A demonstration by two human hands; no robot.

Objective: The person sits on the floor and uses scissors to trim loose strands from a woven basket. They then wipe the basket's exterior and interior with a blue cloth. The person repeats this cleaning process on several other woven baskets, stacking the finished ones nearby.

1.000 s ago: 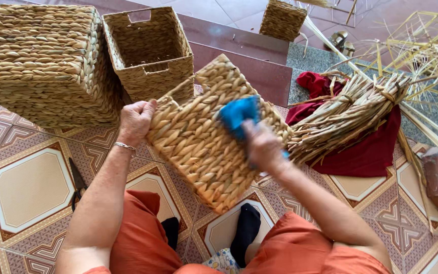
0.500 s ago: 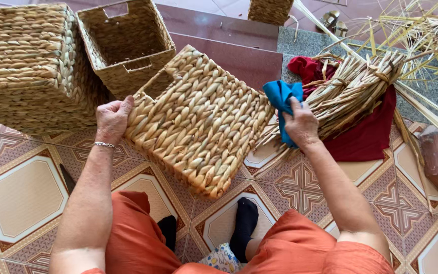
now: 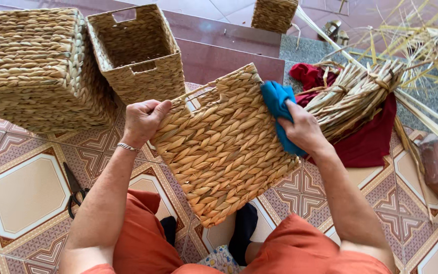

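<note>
Since the frame half a second back, the right hand [image 3: 305, 133] has returned from the right-hand edge of the basket onto its woven face, and the basket has tilted slightly toward the viewer. Right grip: closed around a crumpled blue cloth [image 3: 278, 109], pressing it against the upper right corner of the square, tan, woven-fibre basket [image 3: 224, 147]. Left hand [image 3: 143, 121]: fingers curled over the upper left rim beside the handle cut-out, holding the basket tilted above the knees, clear of the patterned tile floor [image 3: 21, 193]. Judged from cloth position, wiping is in progress at the top right corner; how much of the face has been covered cannot be determined, since no visible difference separates wiped from unwiped weave. Other sides and the interior are hidden. Outward from the hands: an open rectangular woven basket [image 3: 138, 50] and a larger woven basket lying on its side [image 3: 31, 66] stand at upper left; black scissors [image 3: 74, 195] lie on the floor at left; a bundle of dried reeds [image 3: 361, 96] rests on a dark red cloth [image 3: 366, 142] at right.
</note>
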